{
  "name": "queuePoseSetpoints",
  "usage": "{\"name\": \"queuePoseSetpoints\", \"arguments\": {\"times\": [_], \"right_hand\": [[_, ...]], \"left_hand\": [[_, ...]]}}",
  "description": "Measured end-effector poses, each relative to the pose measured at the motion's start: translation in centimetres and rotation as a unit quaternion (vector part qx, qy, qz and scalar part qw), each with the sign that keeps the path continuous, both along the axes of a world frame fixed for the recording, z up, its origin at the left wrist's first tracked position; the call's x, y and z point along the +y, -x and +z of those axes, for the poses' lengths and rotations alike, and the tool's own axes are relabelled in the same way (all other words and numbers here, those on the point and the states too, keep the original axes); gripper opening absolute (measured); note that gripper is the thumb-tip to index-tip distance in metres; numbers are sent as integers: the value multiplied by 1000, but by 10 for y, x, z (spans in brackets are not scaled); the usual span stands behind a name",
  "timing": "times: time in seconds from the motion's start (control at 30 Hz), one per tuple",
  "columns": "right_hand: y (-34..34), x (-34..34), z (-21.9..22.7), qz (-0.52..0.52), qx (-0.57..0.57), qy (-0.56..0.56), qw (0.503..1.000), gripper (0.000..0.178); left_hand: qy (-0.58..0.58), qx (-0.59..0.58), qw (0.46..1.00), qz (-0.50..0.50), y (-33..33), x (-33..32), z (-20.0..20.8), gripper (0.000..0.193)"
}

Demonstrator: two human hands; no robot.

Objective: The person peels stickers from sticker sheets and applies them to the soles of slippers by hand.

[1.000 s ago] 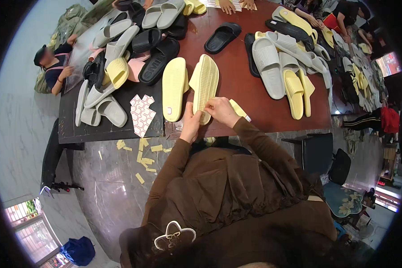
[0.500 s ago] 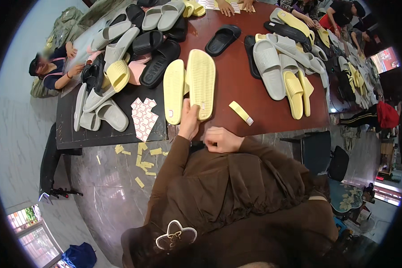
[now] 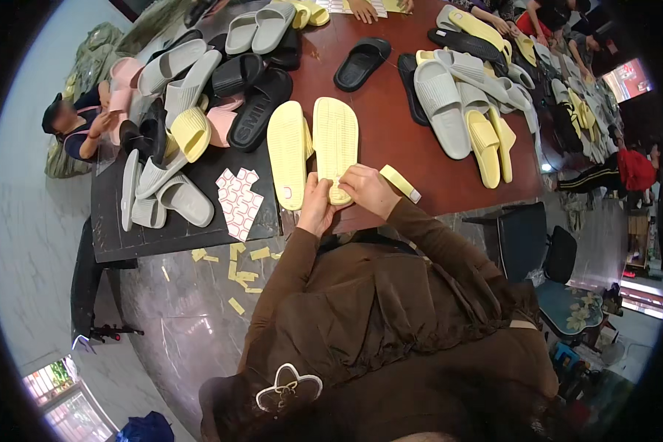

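Two yellow slide slippers lie sole up side by side in front of me. My left hand (image 3: 317, 205) grips the heel of the right-hand slipper (image 3: 336, 136), thumb on its sole. My right hand (image 3: 370, 191) is at the same heel, its fingers closed and fingertips on the sole; anything small between them is hidden. The left-hand slipper (image 3: 286, 151) lies beside it, with a small whitish label on its heel. A yellow strip (image 3: 399, 183) with a whitish end lies just right of my right hand. Left of the slippers is a white sheet with red outlines (image 3: 239, 202).
Grey, black, yellow and pink slippers (image 3: 186, 199) are heaped at the left; more (image 3: 443, 110) lie at the right. A single black slipper (image 3: 362, 64) is farther back. Yellow paper scraps (image 3: 247, 277) litter the floor. Chairs (image 3: 523, 239) stand at the right. Other people work around the table.
My right hand has risen from the table's front edge onto the slipper's heel beside my left hand. The slipper has shifted slightly away from me. At the left, a person now holds pink slippers.
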State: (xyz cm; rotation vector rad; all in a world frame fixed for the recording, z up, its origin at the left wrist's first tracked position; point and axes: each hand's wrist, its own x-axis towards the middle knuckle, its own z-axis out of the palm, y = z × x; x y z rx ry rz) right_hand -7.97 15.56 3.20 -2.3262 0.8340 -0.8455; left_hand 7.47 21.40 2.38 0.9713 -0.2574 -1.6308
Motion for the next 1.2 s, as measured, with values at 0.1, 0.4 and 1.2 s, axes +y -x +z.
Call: {"name": "queuePoseSetpoints", "arguments": {"times": [0.1, 0.4, 1.2], "right_hand": [[1, 2, -8, 24, 47, 32, 998, 13], [0, -13, -38, -196, -104, -250, 943, 21], [122, 58, -69, -452, 163, -41, 876, 21]], "left_hand": [[-22, -6, 1000, -19, 2, 1, -5, 12], [-19, -27, 998, -52, -4, -7, -16, 12], [211, -569, 783, -134, -4, -7, -40, 70]]}}
